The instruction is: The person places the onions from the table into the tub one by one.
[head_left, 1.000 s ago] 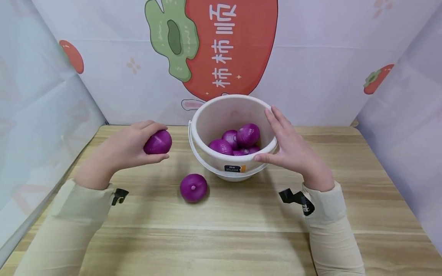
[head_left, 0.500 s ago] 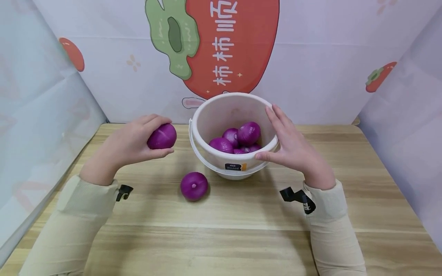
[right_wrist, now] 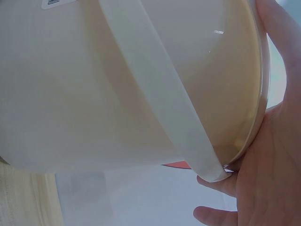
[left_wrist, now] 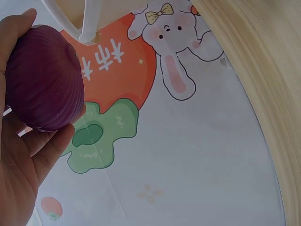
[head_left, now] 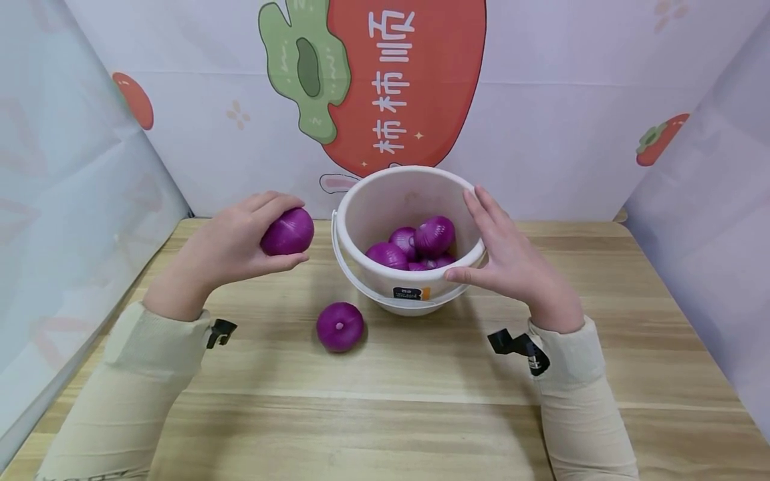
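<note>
In the head view my left hand (head_left: 237, 240) grips a purple onion (head_left: 288, 232) between thumb and fingers, raised above the table, left of a white bucket (head_left: 421, 284). The left wrist view shows that onion (left_wrist: 44, 77) close up, with fine lines on its skin. Several purple onions (head_left: 386, 255) lie inside the bucket. My right hand (head_left: 508, 257) rests on the bucket's right rim with its fingers nearly straight and its thumb at the front. From the right wrist, the palm lies against the rim (right_wrist: 263, 89). Another onion (head_left: 339, 327) sits on the table before the bucket.
The bucket's handle (head_left: 349, 274) hangs down at its front. Beneath everything is a wood-grain table (head_left: 385, 427). A white printed backdrop (head_left: 559, 147) rises right behind the bucket, and similar sheets (head_left: 54, 200) stand at the sides.
My left hand has moved slightly right and up, bringing its onion closer to the bucket. My right hand, the bucket and the onion on the table stay where they were.
</note>
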`<state>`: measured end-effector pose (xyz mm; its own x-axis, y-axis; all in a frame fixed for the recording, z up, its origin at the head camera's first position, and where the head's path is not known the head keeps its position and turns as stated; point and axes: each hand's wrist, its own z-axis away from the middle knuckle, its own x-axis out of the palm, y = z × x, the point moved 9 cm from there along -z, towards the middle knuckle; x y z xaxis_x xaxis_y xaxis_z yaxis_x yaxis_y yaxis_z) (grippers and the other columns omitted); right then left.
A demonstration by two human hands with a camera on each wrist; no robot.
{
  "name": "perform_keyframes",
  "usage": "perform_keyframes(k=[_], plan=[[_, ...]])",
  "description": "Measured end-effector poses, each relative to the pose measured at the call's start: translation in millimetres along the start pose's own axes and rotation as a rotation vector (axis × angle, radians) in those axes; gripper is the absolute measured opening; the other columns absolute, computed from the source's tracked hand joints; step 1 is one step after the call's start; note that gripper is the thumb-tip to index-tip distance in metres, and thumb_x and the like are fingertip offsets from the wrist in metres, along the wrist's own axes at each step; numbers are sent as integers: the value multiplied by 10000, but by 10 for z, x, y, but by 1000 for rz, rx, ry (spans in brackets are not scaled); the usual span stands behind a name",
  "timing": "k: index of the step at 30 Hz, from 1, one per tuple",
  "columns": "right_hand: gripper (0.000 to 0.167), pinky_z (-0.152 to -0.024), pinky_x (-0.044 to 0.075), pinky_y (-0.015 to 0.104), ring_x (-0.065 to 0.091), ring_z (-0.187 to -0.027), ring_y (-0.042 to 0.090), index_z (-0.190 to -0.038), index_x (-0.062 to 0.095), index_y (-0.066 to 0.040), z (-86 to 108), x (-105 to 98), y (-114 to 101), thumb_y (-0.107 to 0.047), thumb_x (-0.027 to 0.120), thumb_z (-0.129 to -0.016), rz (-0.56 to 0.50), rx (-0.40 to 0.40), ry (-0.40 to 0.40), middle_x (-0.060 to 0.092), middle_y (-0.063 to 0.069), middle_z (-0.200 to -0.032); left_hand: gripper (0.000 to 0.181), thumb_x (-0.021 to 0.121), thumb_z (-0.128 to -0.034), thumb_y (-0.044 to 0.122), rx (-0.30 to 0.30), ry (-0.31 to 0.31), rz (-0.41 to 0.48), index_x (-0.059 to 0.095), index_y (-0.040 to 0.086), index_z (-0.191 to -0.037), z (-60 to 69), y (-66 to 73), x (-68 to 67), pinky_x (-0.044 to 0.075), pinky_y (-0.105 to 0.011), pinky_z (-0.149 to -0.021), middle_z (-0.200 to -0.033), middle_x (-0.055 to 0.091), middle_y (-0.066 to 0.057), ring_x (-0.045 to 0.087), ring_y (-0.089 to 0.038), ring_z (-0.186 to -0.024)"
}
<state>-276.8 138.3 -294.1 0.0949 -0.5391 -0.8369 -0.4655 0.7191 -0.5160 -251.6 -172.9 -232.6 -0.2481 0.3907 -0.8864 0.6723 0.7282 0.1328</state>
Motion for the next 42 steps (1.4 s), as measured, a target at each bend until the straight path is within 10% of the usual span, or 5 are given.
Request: perform_keyframes(k=[42], plan=[[1190,-1144,258,695,97,-1548,359,-1615,66,-196,8,-3,1,-526,814,-750,16,0,-4,13,75,-1690,679,873,-739,307,158,146,152,604,136,-1339,-372,333,-8,596,-427,-875,-1260,652,-73,632,-218,-1139]])
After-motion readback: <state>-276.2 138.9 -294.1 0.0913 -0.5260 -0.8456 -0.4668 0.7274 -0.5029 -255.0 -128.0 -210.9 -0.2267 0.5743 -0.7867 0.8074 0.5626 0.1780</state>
